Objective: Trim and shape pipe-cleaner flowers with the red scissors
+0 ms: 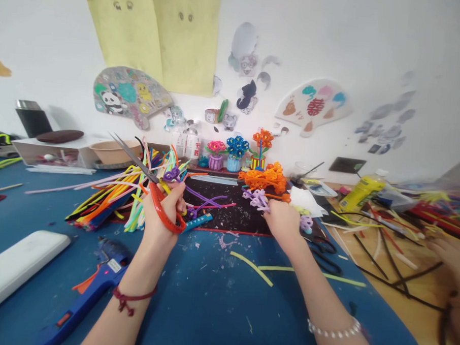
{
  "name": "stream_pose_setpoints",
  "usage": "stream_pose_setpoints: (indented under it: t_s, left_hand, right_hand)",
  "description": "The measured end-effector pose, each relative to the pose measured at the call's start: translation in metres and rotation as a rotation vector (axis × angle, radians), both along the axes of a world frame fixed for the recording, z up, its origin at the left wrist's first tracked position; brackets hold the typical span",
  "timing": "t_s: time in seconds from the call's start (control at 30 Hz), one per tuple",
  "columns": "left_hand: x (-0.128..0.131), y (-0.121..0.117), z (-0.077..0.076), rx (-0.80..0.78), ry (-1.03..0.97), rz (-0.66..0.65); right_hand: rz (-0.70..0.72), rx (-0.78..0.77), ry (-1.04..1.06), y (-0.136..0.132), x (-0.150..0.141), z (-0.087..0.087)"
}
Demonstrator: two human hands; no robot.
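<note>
My left hand point(166, 203) is closed round the scissors point(163, 210); their red handles loop over it and the grey blades point up and left. A purple pipe-cleaner flower point(171, 174) and a yellow piece show at its fingertips, and I cannot tell whether both are gripped. My right hand point(283, 223) is closed at the lilac pipe-cleaner flowers point(256, 198), which stick out on its left; its fingertips are hidden. Just behind it lies a heap of orange pipe-cleaner flowers point(266, 178). Purple pipe cleaners point(208, 199) cross on the black mat between my hands.
A colourful bundle of pipe cleaners point(110, 200) lies left, with a blue glue gun point(107, 274) nearer me. Black-handled scissors point(327, 255) rest beside my right wrist. Small flower pots point(233, 164) stand by the wall. Another person's hand point(447, 253) is at far right.
</note>
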State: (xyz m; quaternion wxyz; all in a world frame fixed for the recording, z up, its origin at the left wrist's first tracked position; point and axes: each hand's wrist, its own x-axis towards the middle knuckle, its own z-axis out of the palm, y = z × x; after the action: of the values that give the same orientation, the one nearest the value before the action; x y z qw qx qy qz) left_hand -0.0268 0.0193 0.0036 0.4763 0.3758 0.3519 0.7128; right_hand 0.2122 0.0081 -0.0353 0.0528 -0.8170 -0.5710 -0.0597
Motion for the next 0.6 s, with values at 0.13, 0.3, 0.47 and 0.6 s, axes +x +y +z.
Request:
stream_pose_setpoints:
  t_s: [0.13, 0.3, 0.47, 0.6]
  left_hand:
    - [-0.001, 0.001, 0.0, -0.011, -0.014, -0.002]
    - [-0.003, 0.001, 0.0, 0.001, -0.037, 0.029]
    - [-0.006, 0.002, -0.002, -0.01, -0.054, 0.031]
    - [-0.008, 0.003, -0.002, -0.006, -0.063, 0.041]
  right_hand:
    - [0.042, 0.059, 0.049, 0.004, 0.008, -0.007]
    - [0.121, 0.14, 0.06, 0.008, 0.012, -0.007]
    - [0.127, 0.204, 0.036, 0.019, 0.003, -0.002]
    - [0.306, 0.273, -0.008, 0.024, -0.022, 0.005]
